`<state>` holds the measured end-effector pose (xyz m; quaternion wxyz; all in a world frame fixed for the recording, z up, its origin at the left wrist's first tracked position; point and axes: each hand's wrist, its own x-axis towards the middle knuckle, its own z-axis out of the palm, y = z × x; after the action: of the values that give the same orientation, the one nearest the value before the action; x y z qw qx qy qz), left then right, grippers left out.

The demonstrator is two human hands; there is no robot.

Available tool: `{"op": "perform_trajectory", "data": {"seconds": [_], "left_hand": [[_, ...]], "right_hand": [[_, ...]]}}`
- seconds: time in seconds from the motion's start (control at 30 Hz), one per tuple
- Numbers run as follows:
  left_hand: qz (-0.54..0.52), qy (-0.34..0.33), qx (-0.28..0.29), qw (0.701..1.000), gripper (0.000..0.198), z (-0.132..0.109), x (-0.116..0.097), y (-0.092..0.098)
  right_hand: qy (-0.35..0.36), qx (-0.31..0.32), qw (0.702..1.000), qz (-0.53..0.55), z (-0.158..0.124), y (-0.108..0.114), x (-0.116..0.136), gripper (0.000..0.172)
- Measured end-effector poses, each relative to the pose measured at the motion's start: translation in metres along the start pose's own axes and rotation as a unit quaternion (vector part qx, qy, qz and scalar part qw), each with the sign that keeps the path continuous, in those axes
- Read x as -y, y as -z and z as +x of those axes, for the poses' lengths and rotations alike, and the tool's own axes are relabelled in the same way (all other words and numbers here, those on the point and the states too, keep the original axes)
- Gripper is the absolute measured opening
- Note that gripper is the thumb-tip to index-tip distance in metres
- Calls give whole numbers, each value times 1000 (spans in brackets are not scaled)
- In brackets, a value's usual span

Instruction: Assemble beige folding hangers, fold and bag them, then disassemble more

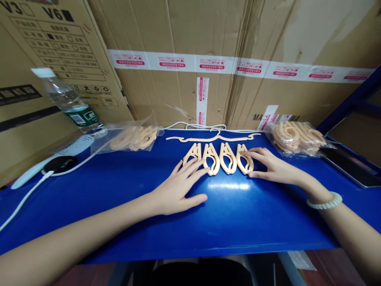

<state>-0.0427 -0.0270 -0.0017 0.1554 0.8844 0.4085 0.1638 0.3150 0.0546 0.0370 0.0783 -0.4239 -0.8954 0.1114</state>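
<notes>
Centrally on the blue worktop [232,222] lie four peach clips [220,158] in a row, side by side, long axes running away from the person. Left hand [178,186] flat, fingers [195,166] spread, tips touching the leftmost clip. Right hand [272,167] flat too, fingers extended over the rightmost clip; neither grips. Just behind the row: a thin hanger bar [214,137], crosswise. Bags of clips [294,137] flank the row, well apart. Bare worktop in front of the row, to the near edge.
</notes>
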Motion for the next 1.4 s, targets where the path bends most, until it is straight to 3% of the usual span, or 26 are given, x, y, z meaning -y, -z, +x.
{"op": "perform_trajectory", "data": {"seconds": [0.13,0.23,0.33,0.53,1.13,1.4], "left_hand": [[-107,39,-120,986,49,3,7,-1],[-186,58,-214,957,36,7,12,1],[-237,95,-254,933,28,10,15,1],[-272,127,-258,918,25,11,20,-3],[-291,132,-270,908,25,12,22,-5],[-285,120,-286,907,28,14,22,-5]], "right_hand": [[-17,-19,999,28,0,3,-4,88],[-28,-41,998,41,1,3,-10,74],[-17,-54,998,35,3,2,-16,60],[-5,-56,998,32,4,4,-19,53],[-27,-80,996,35,5,6,-20,48],[-77,-150,983,69,7,0,-30,44]]}}
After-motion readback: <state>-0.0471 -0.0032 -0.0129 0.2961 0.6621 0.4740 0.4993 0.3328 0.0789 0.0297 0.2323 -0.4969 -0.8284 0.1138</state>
